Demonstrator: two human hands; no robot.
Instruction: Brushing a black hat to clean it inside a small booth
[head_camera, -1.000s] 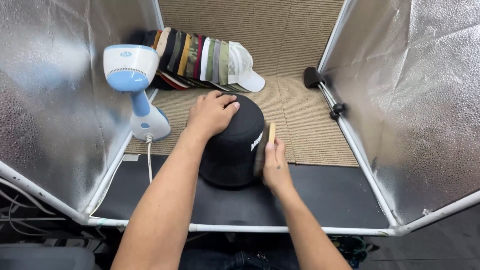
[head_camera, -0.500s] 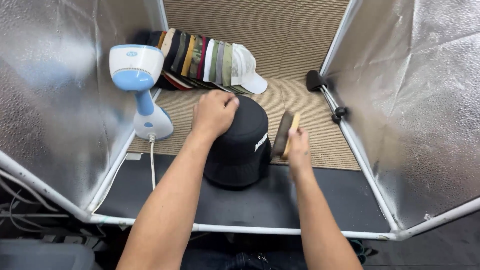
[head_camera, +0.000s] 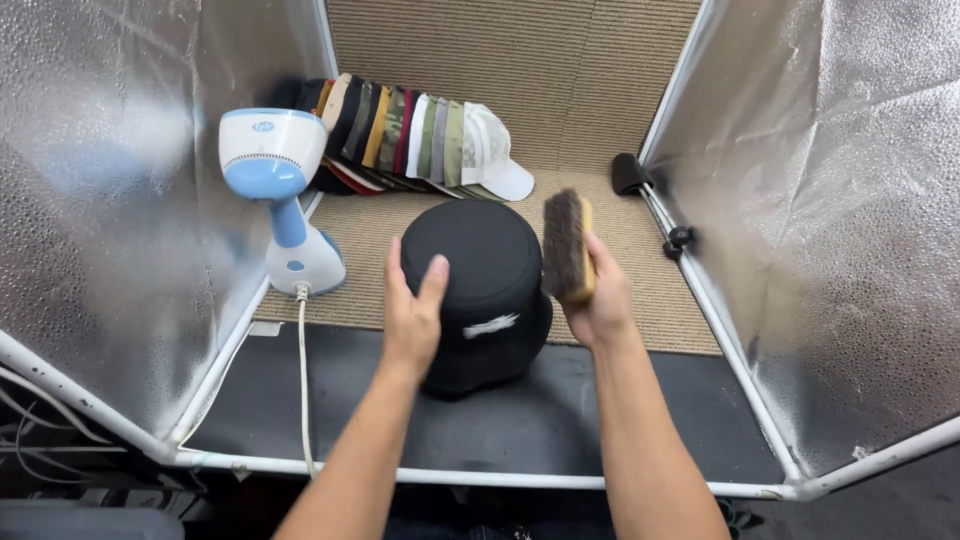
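Note:
A black bucket hat (head_camera: 485, 290) with a small white mark on its side sits crown-up over a form on the mat. My left hand (head_camera: 412, 310) rests flat against the hat's left side, fingers spread. My right hand (head_camera: 597, 295) grips a wooden brush (head_camera: 567, 245) with dark bristles, held upright just right of the hat, bristles facing the hat and slightly apart from it.
A white and blue garment steamer (head_camera: 280, 190) stands at the left, its cord (head_camera: 301, 380) running toward me. A row of several caps (head_camera: 410, 135) lies at the back. Silver reflective panels (head_camera: 830, 200) on white frames wall both sides. A black knob (head_camera: 628, 172) sits at right.
My left hand slid from the hat's crown down to its left side. My right hand lifted the brush up and away from the hat's right side, turning the bristles into view.

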